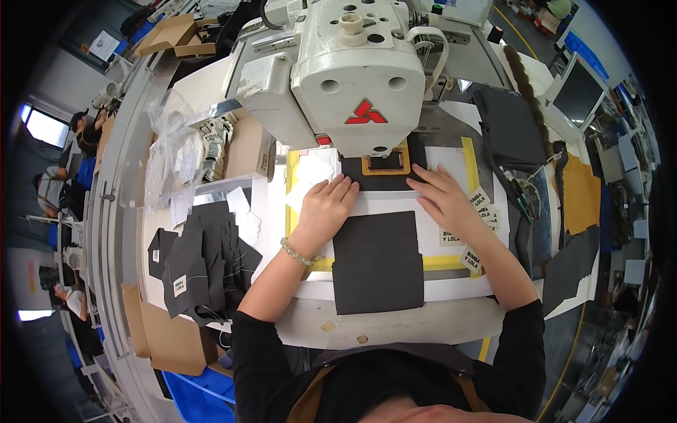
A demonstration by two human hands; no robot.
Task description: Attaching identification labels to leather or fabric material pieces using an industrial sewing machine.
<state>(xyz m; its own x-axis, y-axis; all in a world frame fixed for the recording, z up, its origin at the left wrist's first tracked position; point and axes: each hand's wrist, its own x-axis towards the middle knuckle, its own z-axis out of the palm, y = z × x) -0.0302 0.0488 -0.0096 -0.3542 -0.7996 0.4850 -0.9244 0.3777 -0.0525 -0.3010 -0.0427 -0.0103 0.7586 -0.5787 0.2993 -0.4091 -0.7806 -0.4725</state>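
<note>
A dark fabric piece (381, 182) lies beneath the white sewing machine head (358, 84), under a yellowish rectangular clamp frame (385, 169). My left hand (324, 208) rests with fingers flat at that piece's lower left corner, and my right hand (441, 197) has fingers spread at its lower right corner. A second dark square piece (377, 264) lies on the work board nearer to me, between my forearms. Several white labels (471, 259) are scattered beside my right forearm.
Cut dark pieces (211, 261) are piled left, below a cardboard box (250, 144) and clear plastic (173, 158). Right are dark fabric (508, 120), tan material (578, 197) and a monitor (577, 92). Co-workers (88, 137) are at the far left. A blue bin (197, 395) sits below the table.
</note>
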